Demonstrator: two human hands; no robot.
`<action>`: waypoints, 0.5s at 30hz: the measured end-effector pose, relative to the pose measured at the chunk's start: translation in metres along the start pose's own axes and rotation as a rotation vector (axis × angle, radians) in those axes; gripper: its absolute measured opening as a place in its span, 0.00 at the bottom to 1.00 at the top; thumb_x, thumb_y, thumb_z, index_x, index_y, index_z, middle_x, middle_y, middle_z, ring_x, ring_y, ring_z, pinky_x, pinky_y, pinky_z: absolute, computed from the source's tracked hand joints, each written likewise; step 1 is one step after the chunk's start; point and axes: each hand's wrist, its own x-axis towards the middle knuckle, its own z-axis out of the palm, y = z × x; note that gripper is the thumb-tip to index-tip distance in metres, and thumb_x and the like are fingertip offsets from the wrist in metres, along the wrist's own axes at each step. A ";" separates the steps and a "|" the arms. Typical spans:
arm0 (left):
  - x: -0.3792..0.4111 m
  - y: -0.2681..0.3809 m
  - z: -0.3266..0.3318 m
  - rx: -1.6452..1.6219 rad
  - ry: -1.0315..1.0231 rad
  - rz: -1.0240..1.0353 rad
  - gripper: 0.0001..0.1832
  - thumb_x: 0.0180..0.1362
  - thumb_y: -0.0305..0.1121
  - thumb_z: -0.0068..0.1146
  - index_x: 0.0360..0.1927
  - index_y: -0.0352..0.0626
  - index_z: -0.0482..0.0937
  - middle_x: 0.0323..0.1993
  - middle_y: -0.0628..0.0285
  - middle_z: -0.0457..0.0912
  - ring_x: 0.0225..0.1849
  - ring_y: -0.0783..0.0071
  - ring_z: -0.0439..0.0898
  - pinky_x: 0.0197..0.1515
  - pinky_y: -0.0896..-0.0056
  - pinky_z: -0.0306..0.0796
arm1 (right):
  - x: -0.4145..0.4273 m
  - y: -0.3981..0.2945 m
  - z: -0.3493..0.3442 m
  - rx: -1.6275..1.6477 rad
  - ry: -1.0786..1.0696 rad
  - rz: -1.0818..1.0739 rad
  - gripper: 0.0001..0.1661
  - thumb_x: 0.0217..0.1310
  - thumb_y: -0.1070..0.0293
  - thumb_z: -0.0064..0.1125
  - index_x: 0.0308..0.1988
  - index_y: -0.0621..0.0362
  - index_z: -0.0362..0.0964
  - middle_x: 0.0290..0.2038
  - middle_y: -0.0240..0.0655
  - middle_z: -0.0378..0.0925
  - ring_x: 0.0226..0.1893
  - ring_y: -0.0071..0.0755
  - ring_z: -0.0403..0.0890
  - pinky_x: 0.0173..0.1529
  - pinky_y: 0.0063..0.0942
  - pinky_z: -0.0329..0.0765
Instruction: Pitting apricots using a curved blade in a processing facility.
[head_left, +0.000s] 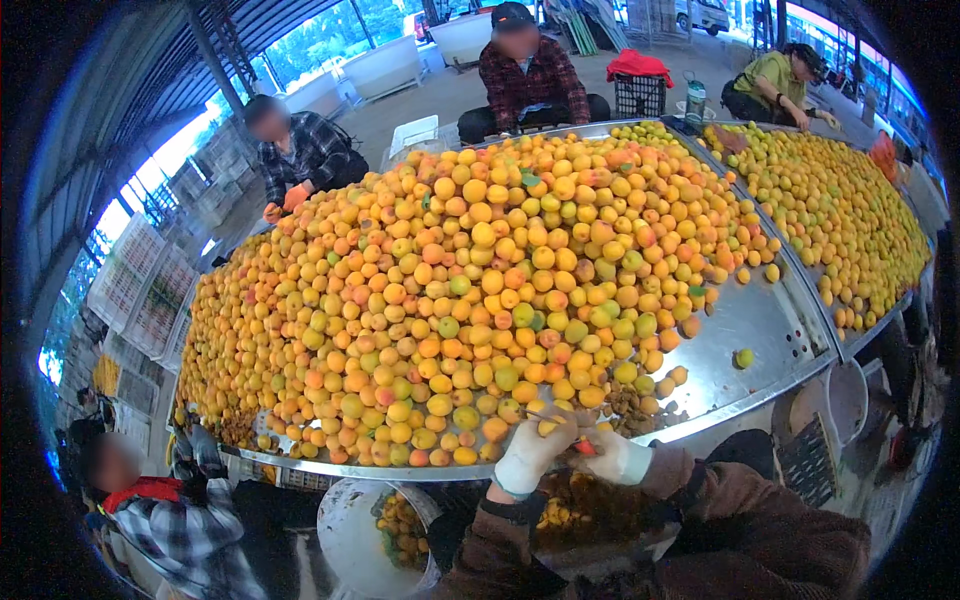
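Note:
White knit gloves cover both hands at the near edge of a sheet-metal table (720, 386). In my left hand (529, 454) is a yellow apricot (547, 427), partly hidden by the fingers. My right hand (613, 456), close beside it, grips a small tool with a red handle (585, 448); its working end cannot be made out. A large heap of yellow-orange apricots (480, 285) rises just beyond my hands. Brown apricot pits (626, 405) lie on the metal behind my right hand. Below my hands, apricot pieces (559, 514) sit in a dark, shadowed space.
A white bucket (337, 525) with fruit scraps stands below left. A person in a red scarf (150, 491) sits at left; others (311, 150) (532, 82) (776, 86) sit across the table. A raised metal edge (787, 247) separates a second apricot heap (840, 210). Crates (142, 289) stand far left.

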 end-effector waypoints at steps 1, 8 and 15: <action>-0.003 0.000 0.000 0.099 -0.035 0.102 0.08 0.52 0.20 0.49 0.34 0.40 0.77 0.40 0.57 0.79 0.39 0.71 0.78 0.41 0.74 0.73 | -0.003 -0.004 0.001 -0.012 -0.016 -0.001 0.26 0.59 0.67 0.57 0.57 0.60 0.64 0.50 0.46 0.74 0.50 0.40 0.76 0.54 0.31 0.73; -0.017 0.026 0.007 0.028 0.069 -0.148 0.05 0.54 0.25 0.52 0.34 0.39 0.78 0.39 0.60 0.81 0.38 0.73 0.79 0.40 0.75 0.73 | -0.011 -0.036 0.001 0.008 0.021 -0.040 0.27 0.58 0.70 0.56 0.57 0.63 0.63 0.46 0.45 0.75 0.46 0.37 0.76 0.51 0.32 0.73; -0.027 0.001 0.029 0.022 0.448 -0.073 0.09 0.57 0.28 0.54 0.38 0.34 0.79 0.31 0.60 0.81 0.34 0.73 0.79 0.39 0.73 0.72 | -0.015 -0.024 0.044 0.296 0.254 -0.049 0.11 0.58 0.72 0.52 0.41 0.64 0.72 0.34 0.44 0.79 0.36 0.35 0.79 0.40 0.31 0.75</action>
